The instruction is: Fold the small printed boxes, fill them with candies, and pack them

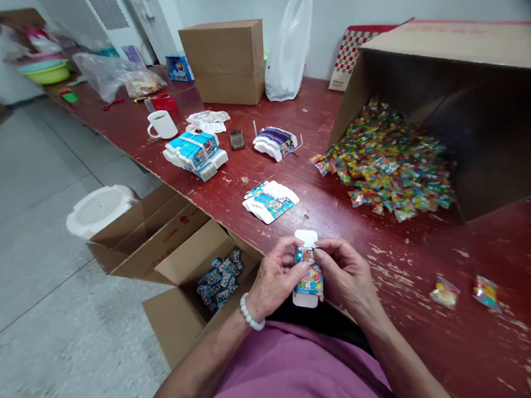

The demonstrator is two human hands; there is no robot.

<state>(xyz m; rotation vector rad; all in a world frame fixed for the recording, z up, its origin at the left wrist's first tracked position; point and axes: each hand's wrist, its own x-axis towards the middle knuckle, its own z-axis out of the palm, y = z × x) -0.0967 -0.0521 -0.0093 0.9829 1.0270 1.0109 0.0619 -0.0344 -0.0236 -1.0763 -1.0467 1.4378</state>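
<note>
Between my hands is a small blue printed candy box (309, 275), its white end flaps sticking out at top and bottom. My left hand (278, 274) grips its left side, thumb across the front. On the right edge, near the upper flap, the fingers and thumb of my right hand (344, 269) are closed on the same box. Just beyond lies a fanned pile of flat blue-and-white box blanks (272, 201). To the right, two wrapped candy packets (444, 291) rest on the red table (397, 348).
A tipped carton (493, 120) spills many wrapped candies (396, 164) at right. Below the table's left edge, an open carton (178, 319) holds small blue boxes (221, 279). Farther back are banded blue boxes (195, 149), purple boxes (274, 142), a white mug (162, 125) and a white stool (103, 208).
</note>
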